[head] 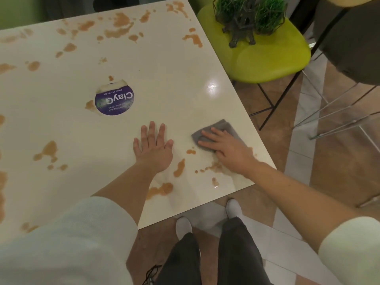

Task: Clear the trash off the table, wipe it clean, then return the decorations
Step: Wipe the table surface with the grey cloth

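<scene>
Hands on table (168, 64), near your corner. Your right hand (225, 147) presses grey cloth (223, 128) flat, fingers straight and slightly apart, just inside right edge; likely wiping. Your left hand (153, 144) lies flat beside it, fingers spread, holding nothing, probably bracing. Orange-brown stains (121, 25) scattered over pale glossy top; torn purple sticker (114, 100) near centre. Decorations (249, 16), two grass balls and tower model, parked on green chair (267, 56) off far right edge. Tiled floor below.

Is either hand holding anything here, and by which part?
Nothing is gripped. The right hand presses flat on the grey cloth's near part; the left hand lies flat on the table.
</scene>
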The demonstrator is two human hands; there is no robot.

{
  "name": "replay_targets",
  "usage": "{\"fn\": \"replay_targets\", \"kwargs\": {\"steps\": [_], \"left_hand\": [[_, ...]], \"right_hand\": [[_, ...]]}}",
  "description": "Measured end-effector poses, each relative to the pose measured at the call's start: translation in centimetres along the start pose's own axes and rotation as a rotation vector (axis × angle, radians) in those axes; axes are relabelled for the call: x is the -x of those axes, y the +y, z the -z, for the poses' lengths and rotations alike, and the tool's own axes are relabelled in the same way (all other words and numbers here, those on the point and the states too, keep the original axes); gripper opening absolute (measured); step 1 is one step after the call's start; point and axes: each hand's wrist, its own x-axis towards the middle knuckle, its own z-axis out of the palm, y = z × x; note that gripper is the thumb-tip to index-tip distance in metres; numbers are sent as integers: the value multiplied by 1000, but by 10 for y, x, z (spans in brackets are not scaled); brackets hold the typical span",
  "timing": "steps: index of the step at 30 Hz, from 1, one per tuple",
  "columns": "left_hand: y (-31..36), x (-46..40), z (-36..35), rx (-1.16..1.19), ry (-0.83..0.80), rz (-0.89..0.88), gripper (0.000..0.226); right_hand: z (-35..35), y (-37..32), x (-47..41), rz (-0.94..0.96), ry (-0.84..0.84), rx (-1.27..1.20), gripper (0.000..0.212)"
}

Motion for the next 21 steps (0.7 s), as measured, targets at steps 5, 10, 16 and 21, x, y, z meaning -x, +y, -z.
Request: {"fn": "replay_targets", "kwargs": {"steps": [5,10,16,21], "left_hand": [[-1,2,-3,-13,45,-10,56],[1,2,-1,-16,28,-12,56],[2,2,-2,-25,18,-8,56],[2,2,-2,-29,30,-8,56]], "right_hand": [[20,31,26,-407,87,109,55],[-22,-10,62,-298,46,200,59],[-15,15,67,-488,145,216,61],[-55,-48,53,-367,134,229,57]]}}
